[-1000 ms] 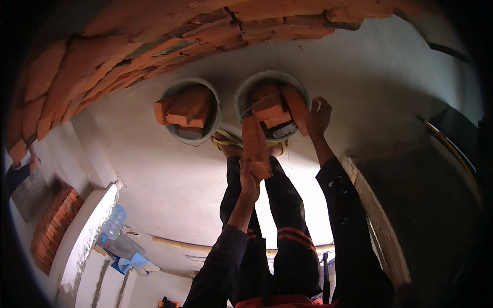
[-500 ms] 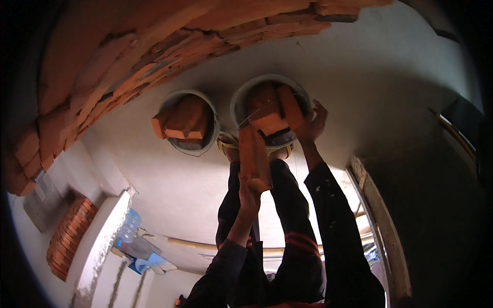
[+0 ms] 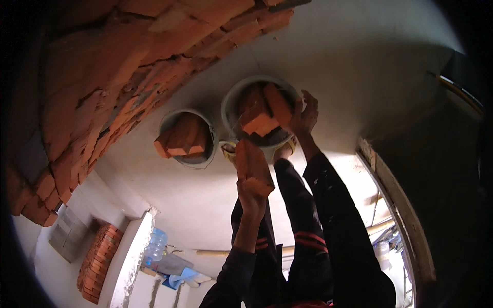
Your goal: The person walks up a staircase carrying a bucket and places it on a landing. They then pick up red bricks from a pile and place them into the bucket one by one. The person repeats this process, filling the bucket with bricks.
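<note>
Above the feet, the left hand clamps 1 brick, which a slackened grip could drop. The right hand, fingers apart beside another brick in a bucket, risks pinching if that shifts.

the held brick in the left fingers looks like fired clay, matt and rough — and the second brick by the right fingers has the same dry, unglazed face. the bucket beside them is dull, its material hard to tell. below them the right sleeve is matt cloth; well left of the left fingers, the bottle is glossy, see-through plastic.
</note>
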The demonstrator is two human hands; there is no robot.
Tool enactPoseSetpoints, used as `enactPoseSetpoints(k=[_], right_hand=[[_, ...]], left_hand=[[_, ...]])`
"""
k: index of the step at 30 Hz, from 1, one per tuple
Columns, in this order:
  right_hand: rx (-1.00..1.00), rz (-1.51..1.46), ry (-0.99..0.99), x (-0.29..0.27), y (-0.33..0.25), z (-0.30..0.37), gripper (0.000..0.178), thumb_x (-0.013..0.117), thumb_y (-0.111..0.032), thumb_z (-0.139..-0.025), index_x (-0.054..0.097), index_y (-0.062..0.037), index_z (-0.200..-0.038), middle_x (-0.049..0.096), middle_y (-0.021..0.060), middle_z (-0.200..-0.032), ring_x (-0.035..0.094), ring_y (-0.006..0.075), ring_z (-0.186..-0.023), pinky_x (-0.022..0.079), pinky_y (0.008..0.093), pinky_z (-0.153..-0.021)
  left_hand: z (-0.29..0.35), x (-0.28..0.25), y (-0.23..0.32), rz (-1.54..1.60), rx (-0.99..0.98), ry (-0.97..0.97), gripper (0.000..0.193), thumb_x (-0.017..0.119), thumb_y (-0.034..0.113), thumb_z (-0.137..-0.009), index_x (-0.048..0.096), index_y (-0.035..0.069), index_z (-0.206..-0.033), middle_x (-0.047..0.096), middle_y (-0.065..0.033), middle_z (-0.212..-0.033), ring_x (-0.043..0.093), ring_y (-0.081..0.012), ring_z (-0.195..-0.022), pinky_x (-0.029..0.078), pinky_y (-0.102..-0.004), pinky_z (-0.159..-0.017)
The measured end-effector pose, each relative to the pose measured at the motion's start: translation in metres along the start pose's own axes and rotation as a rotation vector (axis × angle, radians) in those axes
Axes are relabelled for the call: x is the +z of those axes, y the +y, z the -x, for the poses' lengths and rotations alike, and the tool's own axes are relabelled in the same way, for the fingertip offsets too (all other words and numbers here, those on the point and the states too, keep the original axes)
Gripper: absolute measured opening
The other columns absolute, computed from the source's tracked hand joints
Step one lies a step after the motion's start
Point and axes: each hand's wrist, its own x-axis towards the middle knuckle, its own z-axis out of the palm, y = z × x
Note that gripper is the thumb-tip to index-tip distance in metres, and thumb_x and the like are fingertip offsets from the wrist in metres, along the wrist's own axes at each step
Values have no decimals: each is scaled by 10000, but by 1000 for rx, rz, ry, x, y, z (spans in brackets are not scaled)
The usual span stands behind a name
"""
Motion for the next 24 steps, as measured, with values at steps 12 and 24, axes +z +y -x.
enactPoseSetpoints(k=[12,24], right_hand=[[108,126,-32,-20,-20,21,445,532,-284,-841,443,-47,-1207,456,189,-1140,463,334,-1055,365,427,-904],[544,-633,-784,-56,-52,190,473,604,-245,-800,422,-48,-1190,483,91,-1055,496,188,-968,433,333,-793]], left_hand=[[-15,-7,-1,-93,39,22,519,366,456,-865,338,117,-1258,447,-88,-1168,491,-234,-1026,448,-408,-809],[-26,-30,17,-512,56,-237,617,416,485,-827,346,71,-1279,445,-113,-1214,450,-257,-1123,389,-427,-923]])
